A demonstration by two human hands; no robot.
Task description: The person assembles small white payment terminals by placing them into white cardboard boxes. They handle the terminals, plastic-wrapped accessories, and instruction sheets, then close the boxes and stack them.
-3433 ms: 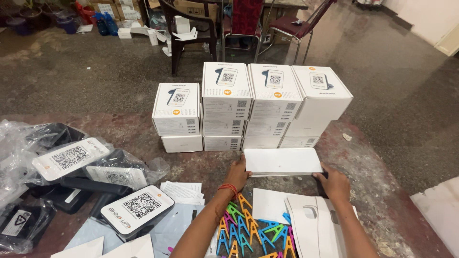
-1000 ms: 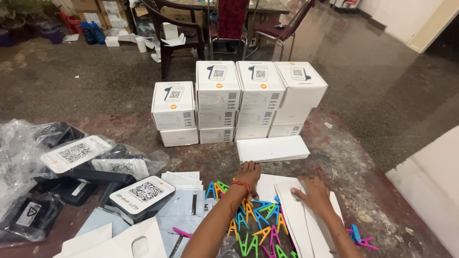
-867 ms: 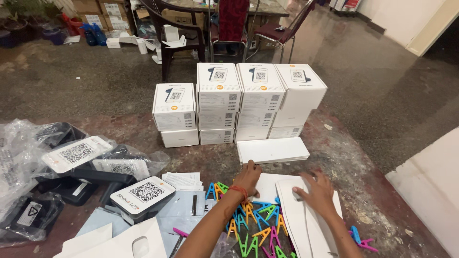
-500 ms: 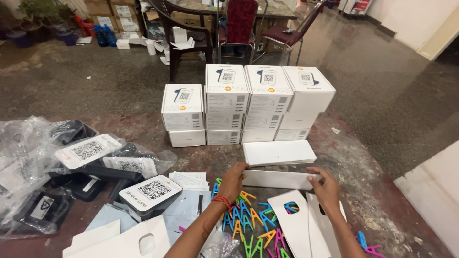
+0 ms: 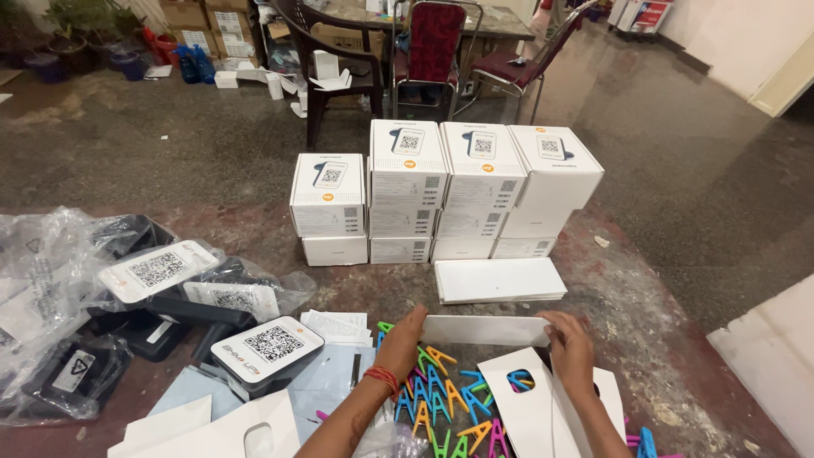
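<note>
Both my hands hold a flat white cardboard sheet [image 5: 487,329] just above the floor, its long edge towards me. My left hand [image 5: 404,333] grips its left end and my right hand [image 5: 570,341] its right end. Beyond it a flat stack of white sheets [image 5: 498,280] lies on the floor. Behind that stand stacked white boxes [image 5: 441,191] in several columns. Under my hands lie colourful plastic stands [image 5: 441,400] and a white die-cut card with a hole [image 5: 530,403].
Black devices with white code labels [image 5: 264,346] sit in clear plastic bags [image 5: 51,288] on the left. Paper leaflets [image 5: 335,326] lie next to them. Dark chairs [image 5: 339,68] and cartons stand at the back. A white wall edge [image 5: 763,348] is at right.
My hands were resting on the pile of cards near me. They have since lifted one white sheet and now hold it by both ends in front of the flat stack.
</note>
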